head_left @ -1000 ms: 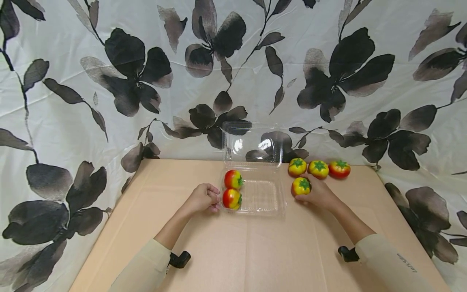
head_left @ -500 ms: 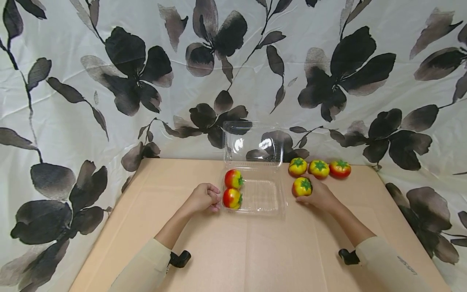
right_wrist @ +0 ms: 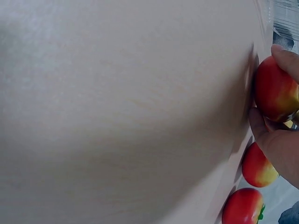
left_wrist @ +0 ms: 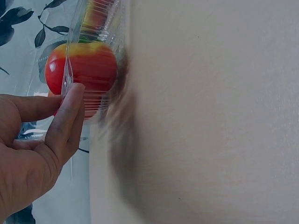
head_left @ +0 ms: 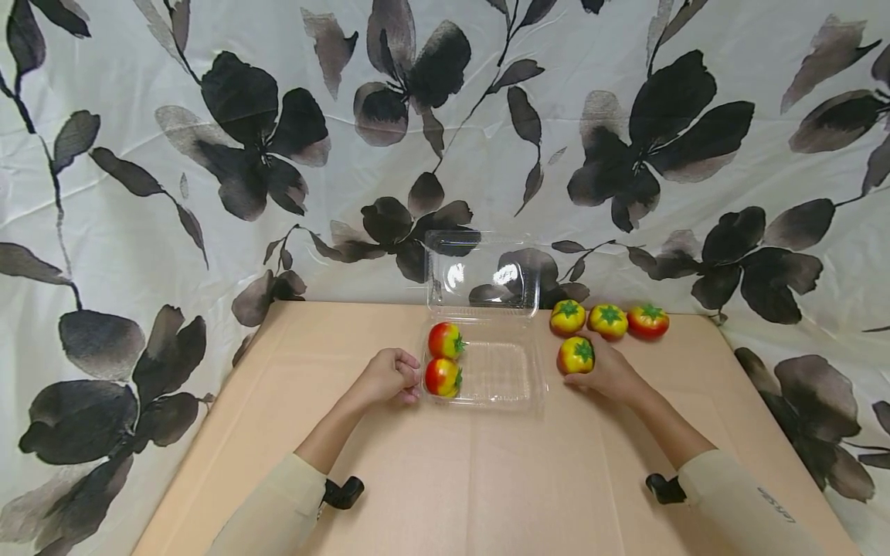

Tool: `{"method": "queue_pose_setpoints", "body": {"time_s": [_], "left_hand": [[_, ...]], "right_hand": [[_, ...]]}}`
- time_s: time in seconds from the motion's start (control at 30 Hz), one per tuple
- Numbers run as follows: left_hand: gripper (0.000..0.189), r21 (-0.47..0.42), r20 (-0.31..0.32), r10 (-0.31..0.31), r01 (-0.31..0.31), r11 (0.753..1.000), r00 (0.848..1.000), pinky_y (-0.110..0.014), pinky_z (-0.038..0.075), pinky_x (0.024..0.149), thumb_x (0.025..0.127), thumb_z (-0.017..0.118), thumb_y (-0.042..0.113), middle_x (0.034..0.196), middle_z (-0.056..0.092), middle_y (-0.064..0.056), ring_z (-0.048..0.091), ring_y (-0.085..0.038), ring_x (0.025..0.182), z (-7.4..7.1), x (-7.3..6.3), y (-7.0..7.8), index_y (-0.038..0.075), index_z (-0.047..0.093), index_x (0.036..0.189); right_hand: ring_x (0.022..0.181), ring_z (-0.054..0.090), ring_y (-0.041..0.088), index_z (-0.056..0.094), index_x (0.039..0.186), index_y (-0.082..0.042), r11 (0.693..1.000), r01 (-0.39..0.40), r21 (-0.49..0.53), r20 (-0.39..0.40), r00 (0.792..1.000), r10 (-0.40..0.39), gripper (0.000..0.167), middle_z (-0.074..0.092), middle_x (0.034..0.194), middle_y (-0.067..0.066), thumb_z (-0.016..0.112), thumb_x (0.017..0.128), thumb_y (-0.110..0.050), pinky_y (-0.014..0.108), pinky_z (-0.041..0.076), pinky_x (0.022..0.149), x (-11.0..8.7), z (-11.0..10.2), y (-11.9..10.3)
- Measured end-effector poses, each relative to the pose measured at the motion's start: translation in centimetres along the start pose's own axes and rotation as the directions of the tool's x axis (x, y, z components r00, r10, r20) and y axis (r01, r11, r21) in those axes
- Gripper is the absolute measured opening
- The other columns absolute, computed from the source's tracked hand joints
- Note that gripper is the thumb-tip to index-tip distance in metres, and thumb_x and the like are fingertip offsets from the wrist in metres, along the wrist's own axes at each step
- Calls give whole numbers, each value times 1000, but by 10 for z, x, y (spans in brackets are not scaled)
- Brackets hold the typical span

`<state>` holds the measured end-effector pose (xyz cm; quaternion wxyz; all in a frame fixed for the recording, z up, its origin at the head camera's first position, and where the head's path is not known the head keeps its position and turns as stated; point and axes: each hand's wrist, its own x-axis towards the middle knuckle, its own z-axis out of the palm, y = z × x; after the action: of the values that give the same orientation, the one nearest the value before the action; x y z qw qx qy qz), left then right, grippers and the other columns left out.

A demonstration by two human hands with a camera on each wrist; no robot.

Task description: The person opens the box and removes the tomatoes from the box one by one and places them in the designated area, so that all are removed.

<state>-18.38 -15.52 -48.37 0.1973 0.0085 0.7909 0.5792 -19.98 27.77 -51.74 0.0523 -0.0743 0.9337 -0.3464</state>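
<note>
Just right of the clear plastic hinged container (head_left: 497, 371), the right hand (head_left: 609, 369) grips a round yellow-and-red fruit with a green leafy top (head_left: 574, 357), thumb and fingers clasped around its sides. Opposite, the left hand (head_left: 384, 377) pinches the container's rim between thumb and fingertips. Two red-and-yellow fruits (head_left: 441, 340) lie inside along the left wall; three similar fruits (head_left: 607, 323) sit behind the held one.
</note>
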Motion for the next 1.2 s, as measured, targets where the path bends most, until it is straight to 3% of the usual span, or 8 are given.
{"method": "queue_pose_setpoints", "body": {"time_s": [0.23,0.77,1.2], "left_hand": [[21,-4,-4,0,0,1000,1000,-50,67,71,93,62,-8,79,66,-16,70,-20,61,1,0,-1,-10,57,113],[21,-1,-4,-7,7,1000,1000,-45,67,69,93,63,-6,79,66,-16,70,-20,60,1,1,-1,-9,57,113],[21,-1,-5,-19,19,1000,1000,-43,67,68,94,63,-6,80,66,-17,69,-20,61,0,1,-1,-9,57,114]], "right_hand": [[122,54,44,32,152,2,1000,19,22,-13,1000,-19,97,51,141,27,90,80,-27,65,43,114,-1,1,3],[116,55,41,34,149,5,999,29,20,-25,999,-28,93,53,136,26,89,82,-30,62,48,109,-1,0,5],[124,53,43,32,153,1,999,4,52,1,1000,-4,94,51,141,26,87,84,-33,64,45,113,-1,1,2]]}}
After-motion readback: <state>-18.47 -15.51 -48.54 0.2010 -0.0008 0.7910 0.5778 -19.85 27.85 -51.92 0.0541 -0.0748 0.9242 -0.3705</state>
